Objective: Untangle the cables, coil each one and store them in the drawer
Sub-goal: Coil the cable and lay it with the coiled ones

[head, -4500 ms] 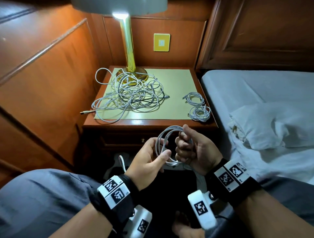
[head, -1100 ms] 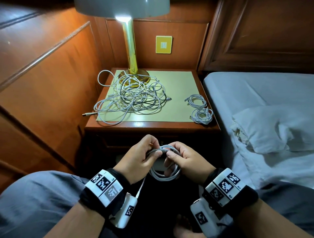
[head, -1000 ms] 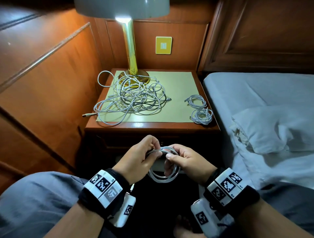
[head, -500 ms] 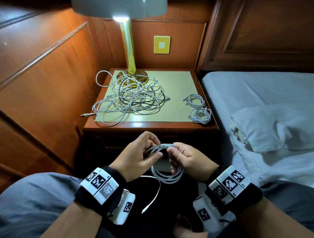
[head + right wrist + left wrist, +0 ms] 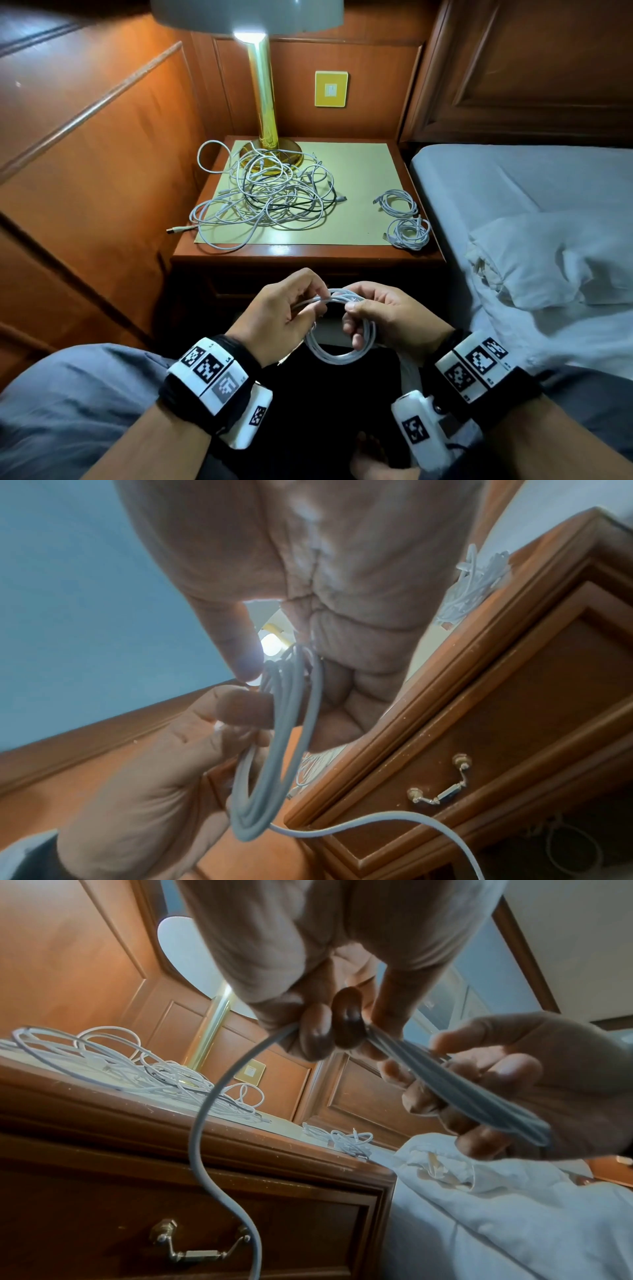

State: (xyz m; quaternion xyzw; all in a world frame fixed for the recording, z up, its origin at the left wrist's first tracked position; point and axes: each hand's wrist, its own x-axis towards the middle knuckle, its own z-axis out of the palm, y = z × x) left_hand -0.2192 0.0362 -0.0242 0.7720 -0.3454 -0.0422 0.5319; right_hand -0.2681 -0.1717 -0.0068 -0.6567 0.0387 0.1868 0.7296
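Note:
A coiled white cable hangs between both hands, low in front of the nightstand. My left hand pinches its top strands between thumb and fingers. My right hand pinches the same bundle from the right, fingers curled through the loop. One loose cable end trails down past the shut drawer with its brass handle. A tangled heap of white and black cables lies on the nightstand's left half. Two small coiled cables lie at its right edge.
A brass lamp stands at the back of the nightstand, its base under the tangle. Wood panelling closes the left side. A bed with white sheets lies right. My knees in grey trousers frame the bottom.
The hands dropped from chest height to lap level and turned the coil flat. The loose end that swung out below half a second ago is drawn back toward the coil.

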